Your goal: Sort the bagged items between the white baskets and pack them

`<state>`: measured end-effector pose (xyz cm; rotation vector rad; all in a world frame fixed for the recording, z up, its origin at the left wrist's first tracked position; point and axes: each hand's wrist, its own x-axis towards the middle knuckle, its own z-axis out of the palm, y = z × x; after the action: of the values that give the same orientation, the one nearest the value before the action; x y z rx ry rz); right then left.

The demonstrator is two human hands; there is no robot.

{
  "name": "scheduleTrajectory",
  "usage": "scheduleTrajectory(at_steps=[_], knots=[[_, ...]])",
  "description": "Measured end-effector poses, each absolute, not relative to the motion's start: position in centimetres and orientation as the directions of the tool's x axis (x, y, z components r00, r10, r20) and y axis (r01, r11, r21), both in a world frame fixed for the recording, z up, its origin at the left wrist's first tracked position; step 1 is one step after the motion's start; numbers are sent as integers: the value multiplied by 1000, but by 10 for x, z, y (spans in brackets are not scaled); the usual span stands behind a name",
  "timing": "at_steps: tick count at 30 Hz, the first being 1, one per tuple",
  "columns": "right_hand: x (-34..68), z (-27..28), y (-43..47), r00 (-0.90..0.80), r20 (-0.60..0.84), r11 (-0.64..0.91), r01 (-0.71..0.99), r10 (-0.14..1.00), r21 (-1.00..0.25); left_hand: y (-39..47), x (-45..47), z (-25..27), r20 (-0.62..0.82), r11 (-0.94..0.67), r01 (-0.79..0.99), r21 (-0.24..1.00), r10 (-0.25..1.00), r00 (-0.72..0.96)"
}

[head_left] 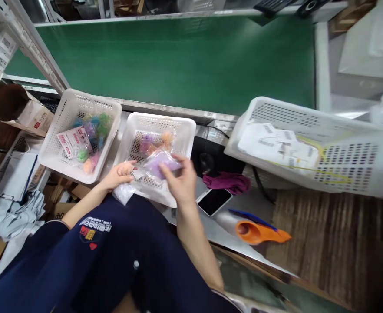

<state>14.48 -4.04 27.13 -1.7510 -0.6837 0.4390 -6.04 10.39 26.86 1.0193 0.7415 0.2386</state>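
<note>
Over the middle white basket [181, 130], right hand [182, 182] grips a purple packet [160, 164]; left hand [120, 174] pinches a peach packet [126, 168].

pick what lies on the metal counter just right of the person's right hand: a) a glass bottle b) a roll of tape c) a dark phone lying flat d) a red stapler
c: a dark flat phone lies screen-up on the grey metal counter, just right of the right hand, which holds a clear plastic bag with a purple item; no bottle, stapler or tape shows there.
</note>
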Motion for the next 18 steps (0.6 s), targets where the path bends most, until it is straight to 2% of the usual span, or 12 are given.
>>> scheduleTrajectory(at_steps=[2,4,6,8,10,12,15,18], knots=[[160,272,-37,840,176,-192,312,514,-930,106,-61,264,-451,518,132,845,558,696],[165,267,-33,847,220,-252,375,483,-892,109,-57,257,-438,507,92,857,623,648],[156,256,-30,794,134,-277,358,593,-892,109,-51,250,-397,470,33,882,703,590],[137,242,-28,612,-22,-218,248,790,-944,105,-45,244,-353,413,30,910,736,578],[115,229,-29,355,-85,-139,131,931,-982,96,-41,240,-332,340,115,933,693,640],[100,222,-33,235,-62,-86,96,970,-992,83,-40,240,-335,231,242,942,624,706],[96,223,-39,297,-1,-42,134,955,-990,71,-41,248,-347,6,414,910,555,756],[109,232,-43,478,69,-26,189,876,-982,97,-40,267,-246,-192,394,899,524,816]])
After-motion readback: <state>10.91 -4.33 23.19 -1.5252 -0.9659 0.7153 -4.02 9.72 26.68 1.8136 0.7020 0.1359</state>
